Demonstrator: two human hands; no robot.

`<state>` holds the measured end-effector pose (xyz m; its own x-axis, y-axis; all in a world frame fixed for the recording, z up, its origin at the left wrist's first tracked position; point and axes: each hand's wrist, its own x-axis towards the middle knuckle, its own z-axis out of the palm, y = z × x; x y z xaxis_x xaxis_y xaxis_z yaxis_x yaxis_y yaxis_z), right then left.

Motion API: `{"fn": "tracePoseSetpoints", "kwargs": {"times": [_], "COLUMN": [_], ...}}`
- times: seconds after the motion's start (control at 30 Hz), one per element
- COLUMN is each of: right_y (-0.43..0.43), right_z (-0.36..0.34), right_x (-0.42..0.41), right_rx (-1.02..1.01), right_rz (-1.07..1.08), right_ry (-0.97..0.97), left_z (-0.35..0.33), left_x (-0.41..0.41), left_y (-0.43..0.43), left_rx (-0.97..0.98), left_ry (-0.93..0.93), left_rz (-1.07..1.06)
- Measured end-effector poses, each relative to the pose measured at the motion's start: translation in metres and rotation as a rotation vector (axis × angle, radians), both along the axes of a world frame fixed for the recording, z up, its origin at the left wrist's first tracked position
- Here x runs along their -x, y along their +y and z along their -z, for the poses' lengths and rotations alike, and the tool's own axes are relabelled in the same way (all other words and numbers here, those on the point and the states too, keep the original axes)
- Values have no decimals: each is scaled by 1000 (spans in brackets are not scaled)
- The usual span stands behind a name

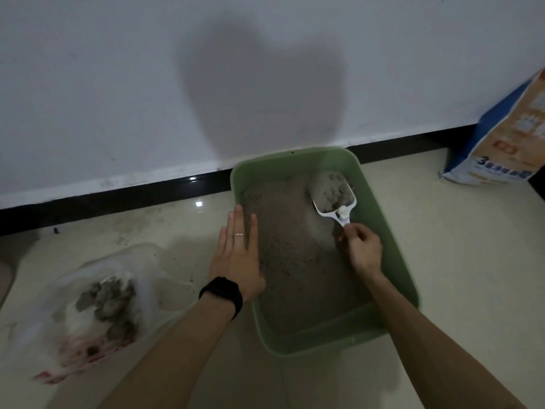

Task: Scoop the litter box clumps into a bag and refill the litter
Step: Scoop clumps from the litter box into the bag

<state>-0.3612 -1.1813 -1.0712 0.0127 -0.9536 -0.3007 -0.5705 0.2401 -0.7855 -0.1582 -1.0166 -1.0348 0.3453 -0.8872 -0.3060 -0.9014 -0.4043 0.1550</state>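
Pinched around the thin handle of the white plastic litter scoop [334, 202], the grip of the right hand [363, 249] holds only with fingertips and thumb, far back from the blade. That likely keeps the fingers out of the litter and lets the wrist tip the load level. The scoop's blade sits at the far right corner of the green rectangular plastic litter box [392, 237], heaped with grey clumps [336, 193], so this looks like the lift-out step of another scoop.

The left hand [236, 255] holds nothing: its fingers lie flat and together, the palm resting on the box's left rim, probably to stop the light box sliding while the scoop digs.

From the head view, the translucent white plastic bag [97, 302] lies open on the cream tiled floor [460, 276] to the left of the box, well apart from the scoop, already carrying a mound of grey clumps. The load must therefore cross the whole width of the box and the left rim, over or past the bracing forearm; spill on the tiles between is the risk there.

The box's far end sits close to the black skirting under the white wall, so there is little room beyond it. Open floor lies right and near. An orange, blue and white printed litter sack [501, 143] leans at the far right, near the wall, waiting for the refill.
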Motion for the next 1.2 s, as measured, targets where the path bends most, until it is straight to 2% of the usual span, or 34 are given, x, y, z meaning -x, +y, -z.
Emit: {"fn": "tracePoseSetpoints", "kwargs": {"times": [0.17,0.5,0.73,0.97,1.07,1.2], "right_y": [6,60,85,92,93,93], "right_z": [-13,-54,-74,-83,-87,-91], "right_x": [6,2,2,8,3,-6], "right_rx": [57,-50,53,88,123,97], "right_rz": [-8,-56,-71,-50,-136,-148], "right_ry": [-54,-222,-215,-198,-132,-182], "left_z": [-1,-2,-1,-3,-13,-24], "left_x": [1,-1,-6,-43,-51,-51], "left_y": [-1,3,7,30,33,33], "left_rx": [9,51,134,89,46,15], "left_ry": [-32,-17,70,-4,-51,12], "left_rz": [3,-18,-24,188,254,261]}}
